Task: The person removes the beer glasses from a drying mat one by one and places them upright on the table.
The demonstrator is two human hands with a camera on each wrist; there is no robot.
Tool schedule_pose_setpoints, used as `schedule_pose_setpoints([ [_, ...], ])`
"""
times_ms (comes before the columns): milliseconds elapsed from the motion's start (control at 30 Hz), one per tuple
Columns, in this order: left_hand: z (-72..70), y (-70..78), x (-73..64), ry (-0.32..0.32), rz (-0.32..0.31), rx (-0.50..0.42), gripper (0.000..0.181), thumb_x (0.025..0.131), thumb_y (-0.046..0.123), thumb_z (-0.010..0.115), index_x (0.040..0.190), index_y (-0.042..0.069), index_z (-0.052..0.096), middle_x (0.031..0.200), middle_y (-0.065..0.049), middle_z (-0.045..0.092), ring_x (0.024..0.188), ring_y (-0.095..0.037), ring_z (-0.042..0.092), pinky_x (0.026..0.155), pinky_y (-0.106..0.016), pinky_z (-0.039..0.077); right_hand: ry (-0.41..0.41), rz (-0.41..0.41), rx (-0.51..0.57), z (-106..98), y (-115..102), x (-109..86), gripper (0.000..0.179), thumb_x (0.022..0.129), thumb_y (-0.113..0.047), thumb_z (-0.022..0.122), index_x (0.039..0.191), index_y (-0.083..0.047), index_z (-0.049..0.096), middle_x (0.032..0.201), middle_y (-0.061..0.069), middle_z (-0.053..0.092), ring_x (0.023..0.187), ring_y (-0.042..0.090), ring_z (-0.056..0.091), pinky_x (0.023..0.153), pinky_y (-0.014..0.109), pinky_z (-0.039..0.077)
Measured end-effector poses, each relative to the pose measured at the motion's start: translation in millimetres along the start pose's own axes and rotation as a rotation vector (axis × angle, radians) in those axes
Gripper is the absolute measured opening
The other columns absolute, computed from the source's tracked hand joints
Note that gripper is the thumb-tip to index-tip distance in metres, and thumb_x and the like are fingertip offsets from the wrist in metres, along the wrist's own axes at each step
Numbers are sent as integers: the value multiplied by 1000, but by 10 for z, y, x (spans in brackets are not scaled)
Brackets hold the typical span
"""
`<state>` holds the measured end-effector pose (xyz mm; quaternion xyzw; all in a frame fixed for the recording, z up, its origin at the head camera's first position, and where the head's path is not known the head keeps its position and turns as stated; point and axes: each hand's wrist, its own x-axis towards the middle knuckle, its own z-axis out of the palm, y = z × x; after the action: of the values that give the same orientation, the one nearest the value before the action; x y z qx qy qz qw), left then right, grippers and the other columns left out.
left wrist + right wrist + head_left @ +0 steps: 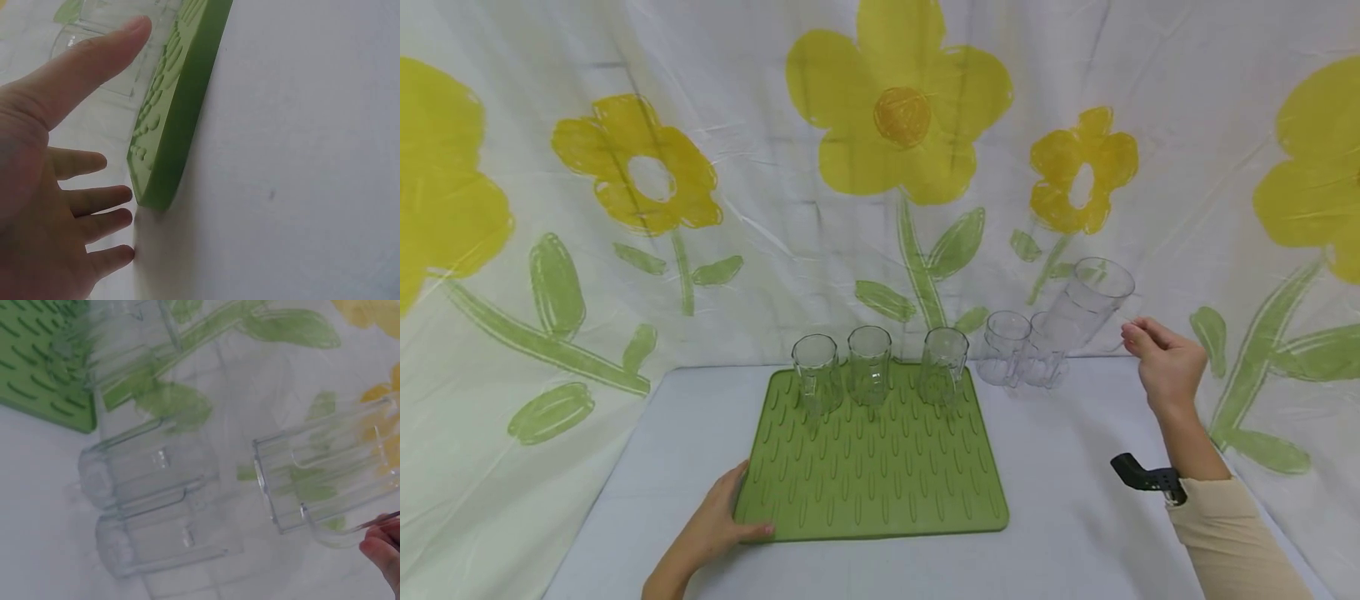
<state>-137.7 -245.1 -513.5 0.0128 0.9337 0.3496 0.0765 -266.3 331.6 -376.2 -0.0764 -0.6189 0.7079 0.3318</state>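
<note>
Spread the fingers [106,225] of the left hand [711,521] at the near left corner of the green mat [880,483]; could not tell how firmly in contact. Had the mat flat on the white surface [1060,517]. Pinched the handle [334,544] of a clear mug [1082,308] with the right hand [1172,362], holding it tilted and raised, right of the mat. Saw three upright mugs [869,371] on the mat's far part. Saw two other mugs [1003,350] upright on the surface beside the mat's far right corner. Saw a flowered cloth [760,275] hanging behind.
</note>
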Motion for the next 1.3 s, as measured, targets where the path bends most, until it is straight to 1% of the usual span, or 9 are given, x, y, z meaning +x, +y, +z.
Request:
schedule_pose_setpoints([
  [133,11,-20,-4,-9,9,9,119,64,42,88,147,-13,23,149,-38,30,138,-55,29,113,-65,29,27,-10,-30,-43,31,47,19,82,6,71,78,-12,74,65,-13,71,59,-2,68,59,10,55],
  [233,18,-40,-5,-10,6,18,119,63,43,88,147,-12,23,149,-37,31,138,-54,30,113,-64,30,49,-32,-95,-75,61,86,14,83,5,70,79,-8,75,63,-16,70,58,-4,66,59,8,54],
  [367,25,-56,-10,-15,21,39,117,64,41,89,146,-13,26,147,-37,34,136,-54,32,112,-64,31,91,-56,-197,-125,124,148,8,84,1,70,83,-4,77,61,-20,67,56,-6,62,59,5,53],
  [433,25,-62,-17,-19,25,43,116,64,39,89,146,-14,27,146,-37,34,137,-55,31,112,-64,30,111,-60,-230,-150,158,180,10,85,-1,70,82,-7,77,60,-21,66,55,-7,60,59,4,52],
  [600,26,-63,-22,-30,17,60,118,62,38,90,146,-15,26,147,-37,34,137,-54,31,113,-63,30,142,-78,-307,-201,220,237,21,86,-7,71,72,-23,72,55,-24,61,52,-9,56,56,1,47],
  [733,24,-46,-25,-29,6,68,118,61,37,91,146,-15,26,147,-36,33,137,-54,31,112,-63,31,152,-91,-347,-229,257,264,22,86,-9,71,70,-24,70,54,-25,59,51,-10,54,53,1,44],
  [900,24,-33,-13,-26,11,74,118,61,36,91,145,-15,27,148,-34,33,137,-53,32,112,-61,32,172,-98,-370,-267,287,314,27,86,-9,71,68,-29,68,53,-28,58,50,-13,53,49,1,41],
  [1067,20,-32,-2,-31,-4,74,118,61,37,91,146,-15,27,149,-32,33,137,-52,31,112,-61,33,188,-75,-393,-303,336,368,29,86,-11,71,66,-32,66,53,-29,57,49,-14,52,47,1,39],
  [1300,28,-51,-8,-30,-13,73,119,60,39,91,146,-14,28,149,-31,34,138,-51,32,111,-61,34,207,10,-415,-359,507,373,27,87,-10,70,68,-29,66,53,-29,56,49,-11,50,46,3,38],
])
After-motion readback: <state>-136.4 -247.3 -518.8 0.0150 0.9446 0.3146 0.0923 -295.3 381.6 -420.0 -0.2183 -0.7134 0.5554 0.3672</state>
